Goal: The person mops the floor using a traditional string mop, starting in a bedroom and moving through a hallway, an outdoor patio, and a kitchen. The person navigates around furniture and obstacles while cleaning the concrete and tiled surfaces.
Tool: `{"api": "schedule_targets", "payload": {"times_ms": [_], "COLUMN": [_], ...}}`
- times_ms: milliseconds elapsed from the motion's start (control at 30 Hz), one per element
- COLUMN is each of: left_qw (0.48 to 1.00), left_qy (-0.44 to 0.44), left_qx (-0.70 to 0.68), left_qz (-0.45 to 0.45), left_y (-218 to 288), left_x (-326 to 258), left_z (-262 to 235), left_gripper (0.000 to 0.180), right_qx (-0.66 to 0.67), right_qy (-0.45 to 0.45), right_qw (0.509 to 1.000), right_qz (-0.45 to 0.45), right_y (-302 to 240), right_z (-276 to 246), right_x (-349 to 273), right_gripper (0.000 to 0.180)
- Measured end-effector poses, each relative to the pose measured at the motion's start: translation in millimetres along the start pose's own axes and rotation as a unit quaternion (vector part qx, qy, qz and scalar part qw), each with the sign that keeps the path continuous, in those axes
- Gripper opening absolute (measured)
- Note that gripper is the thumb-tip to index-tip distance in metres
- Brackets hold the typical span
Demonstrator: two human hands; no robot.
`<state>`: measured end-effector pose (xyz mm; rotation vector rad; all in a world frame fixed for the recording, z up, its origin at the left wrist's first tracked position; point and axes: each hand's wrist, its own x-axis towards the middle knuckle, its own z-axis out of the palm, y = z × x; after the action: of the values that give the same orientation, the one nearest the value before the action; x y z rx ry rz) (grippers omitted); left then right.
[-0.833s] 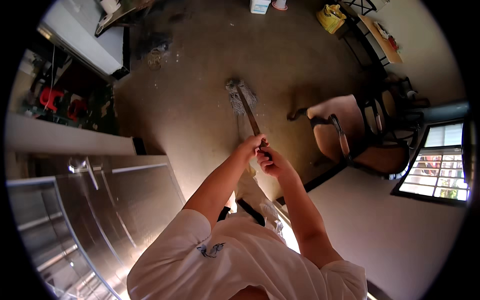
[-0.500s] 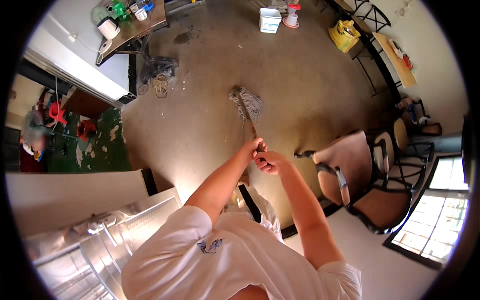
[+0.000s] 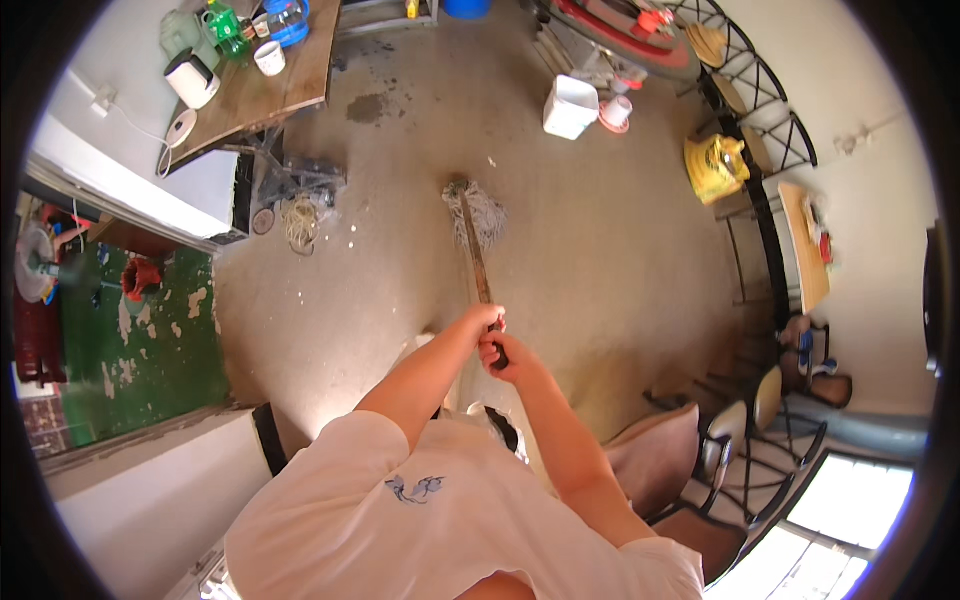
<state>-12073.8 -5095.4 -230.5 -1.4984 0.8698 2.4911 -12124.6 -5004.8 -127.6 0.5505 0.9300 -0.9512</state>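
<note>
A mop [image 3: 474,245] stretches out in front of me, its grey string head [image 3: 483,216] spread on the brown floor. Around the wooden handle, my left hand [image 3: 486,319] is closed at the upper spot, farther from my body. Just below it, my right hand [image 3: 507,360] wraps the dark end of the handle. The two fists sit almost touching. Some fingers are hidden behind the handle and the other hand.
A wooden table [image 3: 262,95] with a kettle [image 3: 191,80] and bottles stands at far left. A white bucket [image 3: 571,108], a pink-and-white feeder-like container [image 3: 616,114] and a yellow bag [image 3: 717,167] lie far right. Chairs [image 3: 655,450] line the right; coiled cord [image 3: 300,222] lies left.
My view has shifted forward, so the table, bucket and bag appear nearer. Both hands keep their hold on the mop, whose head still rests on the floor.
</note>
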Motion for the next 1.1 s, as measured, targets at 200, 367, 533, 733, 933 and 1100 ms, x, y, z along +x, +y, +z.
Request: {"api": "schedule_targets", "payload": {"times_ms": [200, 367, 533, 733, 933, 1100], "left_qw": [0.985, 0.974, 0.962, 0.944, 0.949, 0.947], "left_qy": [-0.020, 0.021, 0.062, 0.104, 0.165, 0.182], "left_qx": [-0.169, -0.222, -0.258, -0.304, -0.249, -0.246], "left_qz": [0.029, 0.050, 0.067, 0.080, 0.104, 0.103], "left_y": [111.2, 242.0, 394.6, 529.7, 684.1, 792.5], "left_x": [123.2, 164.8, 171.5, 237.3, 282.8, 321.2], "left_z": [-58.6, -46.6, -51.8, -104.5, -177.9, -277.2], "left_gripper": [0.022, 0.020, 0.013, 0.011, 0.019, 0.023], "right_qx": [-0.109, -0.217, -0.360, -0.598, -0.621, -0.617], "right_qy": [-0.016, 0.020, 0.041, 0.090, 0.090, 0.071], "right_qw": [0.991, 0.969, 0.929, 0.797, 0.778, 0.784], "right_qz": [0.076, 0.114, 0.081, 0.009, 0.014, 0.021], "right_y": [-138.2, -275.6, -406.8, -523.7, -633.0, -692.8], "right_z": [97.2, 147.5, 211.4, 320.4, 436.8, 550.2], "right_x": [42.4, 77.1, 127.2, 195.8, 278.6, 352.6], "right_gripper": [0.013, 0.018, 0.015, 0.017, 0.010, 0.011]}}
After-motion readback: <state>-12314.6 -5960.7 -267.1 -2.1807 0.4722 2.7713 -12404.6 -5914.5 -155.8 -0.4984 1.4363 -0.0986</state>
